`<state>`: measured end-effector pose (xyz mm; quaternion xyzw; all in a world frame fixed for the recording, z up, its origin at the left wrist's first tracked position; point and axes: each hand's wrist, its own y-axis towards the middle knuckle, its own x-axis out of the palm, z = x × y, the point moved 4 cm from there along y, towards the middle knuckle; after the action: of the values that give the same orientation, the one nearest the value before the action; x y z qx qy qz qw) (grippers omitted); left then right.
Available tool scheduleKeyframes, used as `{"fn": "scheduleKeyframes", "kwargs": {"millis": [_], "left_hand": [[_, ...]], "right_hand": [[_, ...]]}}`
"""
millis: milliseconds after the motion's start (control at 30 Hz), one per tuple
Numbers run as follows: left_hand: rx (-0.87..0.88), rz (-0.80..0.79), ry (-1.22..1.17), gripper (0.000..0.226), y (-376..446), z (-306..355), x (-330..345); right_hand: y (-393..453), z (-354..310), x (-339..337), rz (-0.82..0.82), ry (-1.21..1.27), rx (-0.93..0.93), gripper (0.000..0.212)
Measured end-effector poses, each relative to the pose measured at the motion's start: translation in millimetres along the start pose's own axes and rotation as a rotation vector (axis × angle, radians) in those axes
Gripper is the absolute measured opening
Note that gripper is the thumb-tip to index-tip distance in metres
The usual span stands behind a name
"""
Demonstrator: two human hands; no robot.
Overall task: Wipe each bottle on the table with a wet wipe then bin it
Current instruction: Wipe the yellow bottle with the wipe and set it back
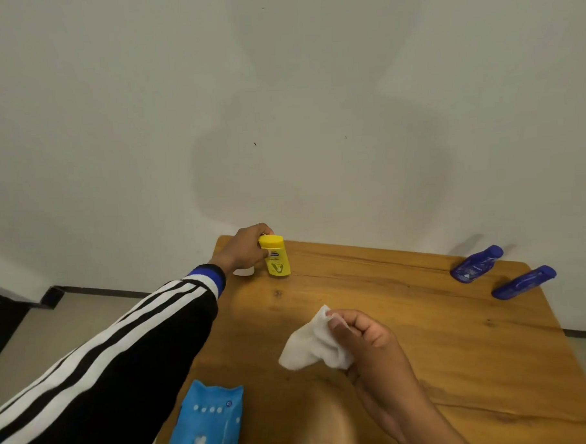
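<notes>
We have our left hand (247, 247) stretched out to the far left corner of the counter (425, 350), fingers curled round the upright yellow bottle (275, 256) just under its cap, while our right hand (363, 336) pinches a crumpled white wet wipe (312, 345) between thumb and fingers above the middle of the wood. Two blue bottles (476, 264) lie on their sides near the far right edge, close to each other and well apart from the yellow one. The blue wipe pack (206, 427) sits at the near edge. Something small and white shows behind our left wrist, though we cannot tell what it is. We judge the job to be early: a wipe is out and one bottle is in hand, so at least the wiping of the blue pair and the binning remain, and no bin is in view.
</notes>
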<state>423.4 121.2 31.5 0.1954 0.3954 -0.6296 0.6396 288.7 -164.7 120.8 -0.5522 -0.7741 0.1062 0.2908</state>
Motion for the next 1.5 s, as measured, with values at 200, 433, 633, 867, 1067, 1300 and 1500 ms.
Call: {"fn": "scheduleKeyframes", "kwargs": {"millis": [200, 433, 633, 867, 1067, 1300, 1500], "left_hand": [[0.007, -0.015, 0.033, 0.034, 2.6, 2.4, 8.3], [0.010, 0.006, 0.088, 0.035, 8.9, 2.9, 10.2], [-0.016, 0.016, 0.130, 0.035, 12.1, -3.5, 15.4], [-0.016, -0.003, 0.166, 0.033, 11.7, -12.6, 14.4], [-0.012, 0.020, 0.234, 0.034, 11.3, -17.9, 15.7], [-0.005, 0.043, 0.297, 0.036, 13.1, -16.8, 19.8], [0.006, 0.025, 0.279, 0.034, 16.7, -14.7, 23.8]], "right_hand": [[16.1, -9.7, -2.1, -0.006, 0.188, 0.022, 0.025], [51.4, -8.7, -7.4, -0.007, 0.336, 0.083, 0.046], [55.8, -5.5, -9.7, -0.018, 0.339, 0.061, 0.043], [55.1, 5.5, -19.5, -0.006, 0.357, 0.070, 0.041], [56.9, 12.2, -20.2, 0.007, 0.356, 0.091, 0.045], [57.4, 14.0, -24.3, -0.001, 0.350, 0.091, 0.044], [56.3, 16.4, -28.0, 0.009, 0.369, 0.101, 0.044]]}}
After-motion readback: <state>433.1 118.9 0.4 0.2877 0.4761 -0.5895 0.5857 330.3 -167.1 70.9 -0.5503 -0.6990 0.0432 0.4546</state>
